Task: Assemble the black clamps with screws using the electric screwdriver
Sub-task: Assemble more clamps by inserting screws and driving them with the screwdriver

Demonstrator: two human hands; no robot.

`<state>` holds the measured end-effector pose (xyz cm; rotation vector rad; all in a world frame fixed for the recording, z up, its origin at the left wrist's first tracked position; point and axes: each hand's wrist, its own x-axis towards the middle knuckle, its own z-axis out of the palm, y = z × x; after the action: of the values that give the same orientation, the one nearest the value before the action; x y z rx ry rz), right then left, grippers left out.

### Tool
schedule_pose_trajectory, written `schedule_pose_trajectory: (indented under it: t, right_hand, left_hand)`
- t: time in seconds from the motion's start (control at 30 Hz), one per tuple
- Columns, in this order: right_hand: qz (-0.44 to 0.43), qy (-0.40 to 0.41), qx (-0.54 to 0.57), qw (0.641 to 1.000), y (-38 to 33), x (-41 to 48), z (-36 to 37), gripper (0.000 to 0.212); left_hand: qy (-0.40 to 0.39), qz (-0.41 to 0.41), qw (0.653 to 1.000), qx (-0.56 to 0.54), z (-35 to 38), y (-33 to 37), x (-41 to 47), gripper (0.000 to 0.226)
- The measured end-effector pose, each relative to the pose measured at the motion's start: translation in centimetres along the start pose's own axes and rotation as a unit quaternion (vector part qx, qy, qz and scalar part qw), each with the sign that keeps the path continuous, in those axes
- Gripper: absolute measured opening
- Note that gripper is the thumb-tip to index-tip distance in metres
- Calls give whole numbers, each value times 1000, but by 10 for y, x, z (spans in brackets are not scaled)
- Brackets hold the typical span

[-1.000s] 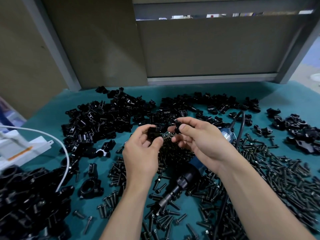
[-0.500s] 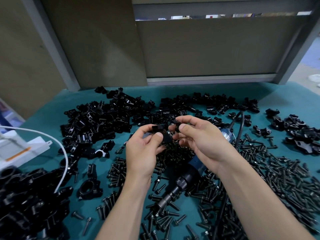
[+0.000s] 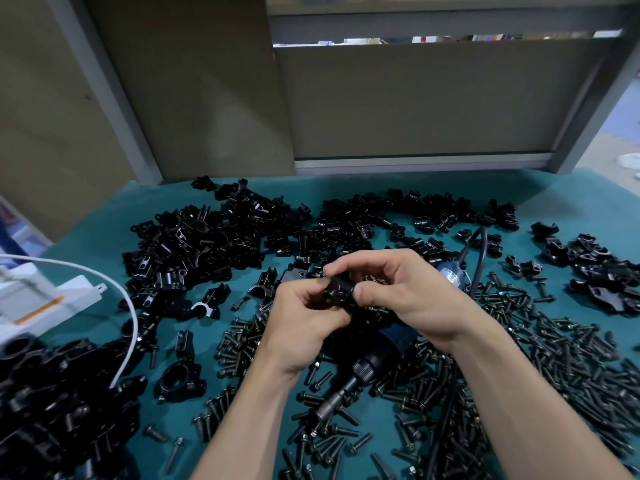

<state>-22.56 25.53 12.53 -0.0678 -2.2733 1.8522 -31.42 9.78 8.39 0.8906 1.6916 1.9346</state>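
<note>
Teal table (image 3: 554, 202) sat crowded, bare mostly along its far edge. Left hand (image 3: 301, 323) and right hand (image 3: 412, 296) pinched one half-hidden black clamp (image 3: 337, 292).

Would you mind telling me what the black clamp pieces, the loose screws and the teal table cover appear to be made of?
The clamp pieces: probably metal with a glossy black coating, judging by sharp highlights on their edges; hard plastic is possible. The screws: dark metal, likely blackened steel, with a dull sheen. The table cover: soft matte teal fabric or felt, no glare.
</note>
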Motion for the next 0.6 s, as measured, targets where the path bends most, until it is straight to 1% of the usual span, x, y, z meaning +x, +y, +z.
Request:
schedule_pose_trajectory:
  t: [0.1, 0.23, 0.3, 0.4, 0.47, 0.53, 0.6]
  right_hand:
    - [7, -22, -20, 1000, -2, -2, -6, 35]
    - [19, -48, -69, 996, -5, -2, -16, 39]
    - [20, -41, -43, 998, -4, -2, -15, 39]
    - [35, 11, 50, 998, 3, 1, -8, 36]
    - [45, 51, 79, 995, 6, 3, -3, 33]
    - [51, 90, 69, 992, 6, 5, 2, 31]
    - [71, 128, 32, 989, 7, 7, 5, 32]
  left_hand:
    - [-10, 1, 1000, -2, -1, 0, -1, 23]
    - [-33, -24, 999, -30, -4, -1, -2, 26]
    - [-26, -30, 998, -52, -1, -1, -3, 32]
    - [1, -43, 995, -88, 3, 2, -2, 40]
    - [14, -57, 992, -108, 5, 4, -1, 41]
    - [27, -61, 991, -112, 7, 5, 0, 31]
    - [33, -87, 989, -112, 11, 6, 1, 28]
